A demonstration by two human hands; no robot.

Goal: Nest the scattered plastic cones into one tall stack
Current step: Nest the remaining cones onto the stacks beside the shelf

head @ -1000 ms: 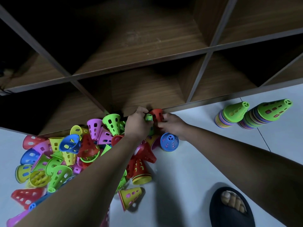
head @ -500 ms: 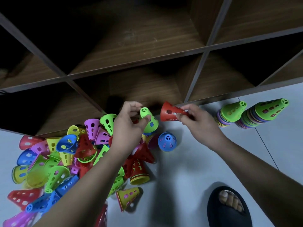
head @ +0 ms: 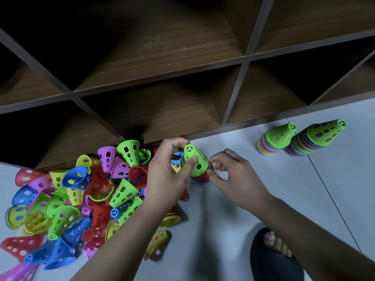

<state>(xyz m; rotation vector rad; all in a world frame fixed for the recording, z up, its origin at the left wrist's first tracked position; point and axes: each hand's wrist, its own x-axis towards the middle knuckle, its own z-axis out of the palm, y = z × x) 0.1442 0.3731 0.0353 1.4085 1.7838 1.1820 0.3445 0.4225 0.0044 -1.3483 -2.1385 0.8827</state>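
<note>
One green cone (head: 200, 160) in left hand (head: 168, 175); red cone (head: 203, 178) half-hidden | right hand (head: 233, 179) grip unclear

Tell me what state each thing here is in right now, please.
green cone, gripped by the left hand, seated over the red cone
red cone, pinched at its rim by the right hand
loose cones, heaped, unstacked
shorter stack, standing, green cone on top
taller stack, standing, green cone on top
</note>
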